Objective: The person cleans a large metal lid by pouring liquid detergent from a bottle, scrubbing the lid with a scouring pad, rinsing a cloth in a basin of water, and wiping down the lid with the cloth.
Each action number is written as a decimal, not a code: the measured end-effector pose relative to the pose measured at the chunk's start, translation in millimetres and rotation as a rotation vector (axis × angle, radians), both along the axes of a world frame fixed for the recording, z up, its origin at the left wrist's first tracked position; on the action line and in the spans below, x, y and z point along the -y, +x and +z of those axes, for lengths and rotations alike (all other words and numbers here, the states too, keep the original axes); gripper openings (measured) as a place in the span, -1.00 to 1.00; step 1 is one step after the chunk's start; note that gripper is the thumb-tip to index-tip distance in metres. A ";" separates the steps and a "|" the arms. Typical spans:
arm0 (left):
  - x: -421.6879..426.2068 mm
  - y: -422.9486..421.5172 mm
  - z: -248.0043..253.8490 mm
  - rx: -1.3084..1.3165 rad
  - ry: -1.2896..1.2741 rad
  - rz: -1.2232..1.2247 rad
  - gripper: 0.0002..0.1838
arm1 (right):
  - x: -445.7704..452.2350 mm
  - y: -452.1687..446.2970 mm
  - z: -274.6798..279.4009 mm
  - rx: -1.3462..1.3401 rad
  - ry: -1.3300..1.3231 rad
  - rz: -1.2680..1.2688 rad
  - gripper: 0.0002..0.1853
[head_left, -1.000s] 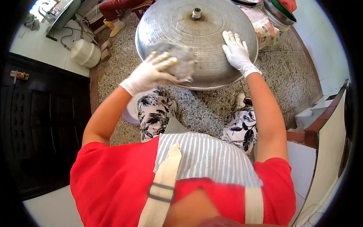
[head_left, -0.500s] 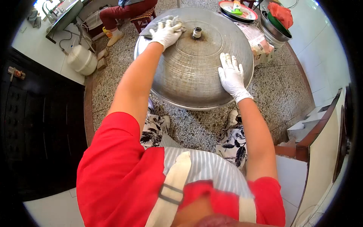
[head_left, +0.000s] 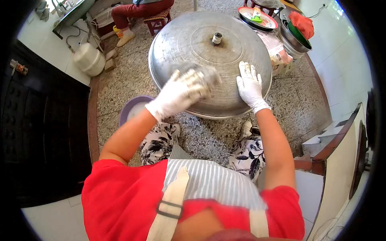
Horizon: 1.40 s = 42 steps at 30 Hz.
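Observation:
A large round metal lid (head_left: 177, 44), domed and dull grey with a small knob (head_left: 217, 38) at its middle, spreads out in front of me. My left hand (head_left: 177, 94), in a white glove, has a grey cloth (head_left: 205, 74) under its fingers over the near left part of the lid; both are smeared by motion. On the lid's right side lies my right hand (head_left: 250, 89), gloved as well, its fingers stretched out flat on the metal and holding nothing. Brown stains ring the knob.
A purple basin (head_left: 128, 110) with pale liquid stands on the floor left of the lid. Bowls (head_left: 295, 33) with a red bag and a red-rimmed tray (head_left: 263, 21) are at the back right. A seated person's leg (head_left: 124, 20) shows at the back left.
My left hand has swept the cloth from the lid's far left toward me and slightly right. My right hand stays flat on the lid. The purple basin has come into fuller view.

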State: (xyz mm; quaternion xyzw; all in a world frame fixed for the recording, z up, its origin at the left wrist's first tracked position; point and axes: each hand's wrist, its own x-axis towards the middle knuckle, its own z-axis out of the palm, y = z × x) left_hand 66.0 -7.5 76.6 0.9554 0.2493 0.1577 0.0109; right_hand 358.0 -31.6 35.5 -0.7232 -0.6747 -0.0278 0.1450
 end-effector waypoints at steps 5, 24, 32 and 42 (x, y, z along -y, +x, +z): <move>-114.7 13.9 5.5 -0.053 -0.039 0.367 -0.59 | 4.1 -8.9 -1.5 0.034 0.071 -0.023 -0.38; -26.2 90.6 -1.8 0.102 -0.039 0.077 -0.73 | 4.3 -14.9 -1.2 0.040 0.125 -0.055 -0.43; -80.5 120.2 7.3 0.134 -0.156 -0.045 -0.71 | 4.8 -8.8 -8.0 0.079 0.147 -0.036 -0.42; -236.1 22.8 -4.7 0.099 -0.132 0.469 -0.62 | 5.6 -16.1 -3.9 0.042 0.168 -0.027 -0.39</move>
